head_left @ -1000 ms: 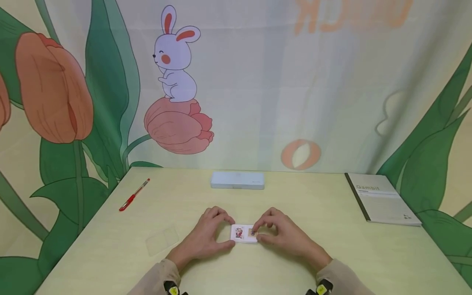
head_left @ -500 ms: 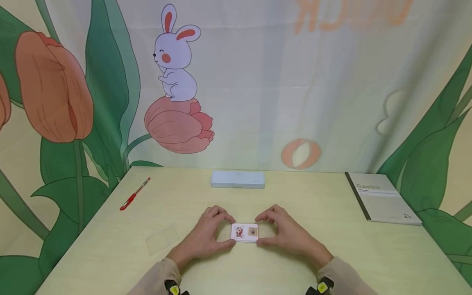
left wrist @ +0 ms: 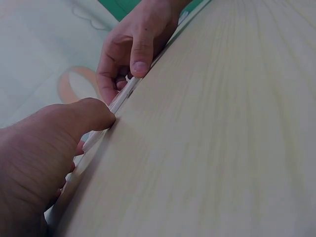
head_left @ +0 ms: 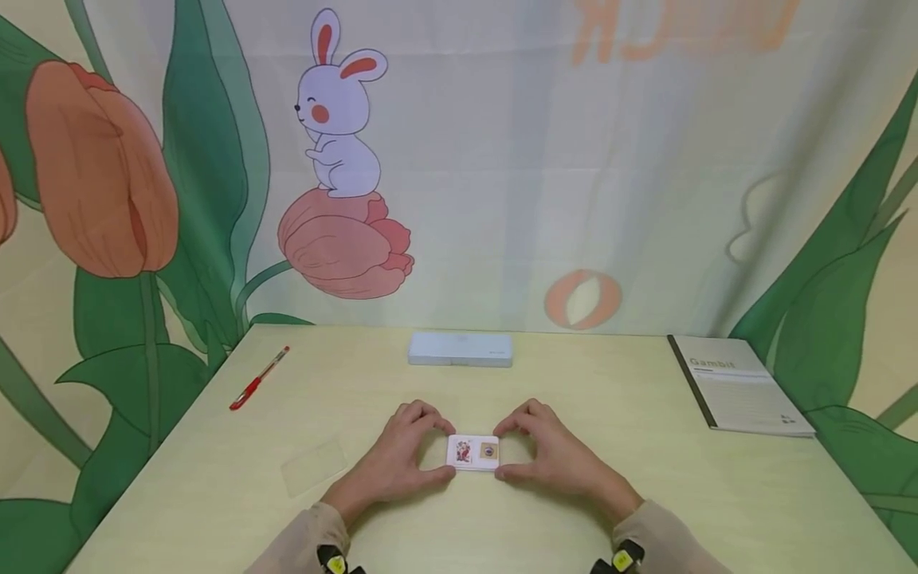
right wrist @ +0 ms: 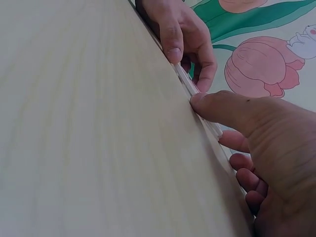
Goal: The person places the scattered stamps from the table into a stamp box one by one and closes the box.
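Note:
A small flat white case (head_left: 475,464) lies on the table in the head view, with a red figure picture (head_left: 463,452) on its left half. On the right half sits a tan square picture (head_left: 489,451) with a dark round mark. My left hand (head_left: 393,458) pinches the case's left end, thumb at the near edge and forefinger at the far edge. Mirroring it, my right hand (head_left: 556,456) pinches the right end. Both wrist views show the thin white case (right wrist: 186,81) edge-on, low against the tabletop, between the two hands.
A clear plastic sheet (head_left: 313,466) lies left of the left forearm. Farther off are a red pen (head_left: 260,378) at the left, a pale blue pencil case (head_left: 460,350) at the back and a notebook (head_left: 742,385) at the right. A printed curtain (head_left: 473,159) hangs behind the table.
One second ago my right fingers were over the tan picture. They have since moved off it to the case's far right edge, uncovering the picture. The left hand has kept its place.

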Demonstrator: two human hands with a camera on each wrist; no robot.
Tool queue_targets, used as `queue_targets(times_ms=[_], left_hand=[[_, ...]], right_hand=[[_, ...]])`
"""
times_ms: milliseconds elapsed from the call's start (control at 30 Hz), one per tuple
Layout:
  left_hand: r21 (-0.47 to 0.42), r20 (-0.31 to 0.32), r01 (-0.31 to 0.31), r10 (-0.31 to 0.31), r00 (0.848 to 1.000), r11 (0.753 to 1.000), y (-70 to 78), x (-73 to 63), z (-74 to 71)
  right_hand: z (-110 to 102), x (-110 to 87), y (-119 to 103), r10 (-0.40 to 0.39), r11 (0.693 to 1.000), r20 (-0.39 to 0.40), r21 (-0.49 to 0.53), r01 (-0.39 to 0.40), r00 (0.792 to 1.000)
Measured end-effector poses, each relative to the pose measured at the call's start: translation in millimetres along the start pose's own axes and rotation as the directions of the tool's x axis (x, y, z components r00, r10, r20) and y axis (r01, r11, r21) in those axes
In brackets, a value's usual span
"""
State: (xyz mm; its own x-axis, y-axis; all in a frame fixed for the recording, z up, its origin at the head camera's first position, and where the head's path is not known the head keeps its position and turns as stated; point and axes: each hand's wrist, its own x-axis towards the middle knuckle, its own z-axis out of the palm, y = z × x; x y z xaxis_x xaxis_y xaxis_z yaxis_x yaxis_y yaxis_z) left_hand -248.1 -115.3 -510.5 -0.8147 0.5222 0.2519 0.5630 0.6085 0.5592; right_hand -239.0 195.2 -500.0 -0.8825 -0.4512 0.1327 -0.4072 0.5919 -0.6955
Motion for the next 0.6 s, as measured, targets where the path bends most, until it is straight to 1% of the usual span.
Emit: queue_targets(times_ms=[200,367,467,600], left_hand=[[0.02,-0.007,-0.009,0.009,1.0,1.0,0.0,-2.0,0.8],[0.019,-0.023,-0.025,0.025,0.999,1.0,4.2,-3.4,-1.4],[0.015,-0.036,-0.027,0.027,0.999,1.0,9.1,-2.6,-6.6],[0.042,-0.063,-0.004,0.007,0.998,0.999,12.6,-6.0,-20.3]], right_hand=[[2,-0.6,1,-0.004,1.0,-0.002,0.011,0.004,1.0],[2,-1.4,1,-0.004,1.0,0.003,0.001,0.004,1.0],[0,-2.0,0,0.0,1.0,0.0,0.003,0.0,1.0],[-1,-1.9,1,0.009,1.0,0.002,0.011,-0.009,1.0]])
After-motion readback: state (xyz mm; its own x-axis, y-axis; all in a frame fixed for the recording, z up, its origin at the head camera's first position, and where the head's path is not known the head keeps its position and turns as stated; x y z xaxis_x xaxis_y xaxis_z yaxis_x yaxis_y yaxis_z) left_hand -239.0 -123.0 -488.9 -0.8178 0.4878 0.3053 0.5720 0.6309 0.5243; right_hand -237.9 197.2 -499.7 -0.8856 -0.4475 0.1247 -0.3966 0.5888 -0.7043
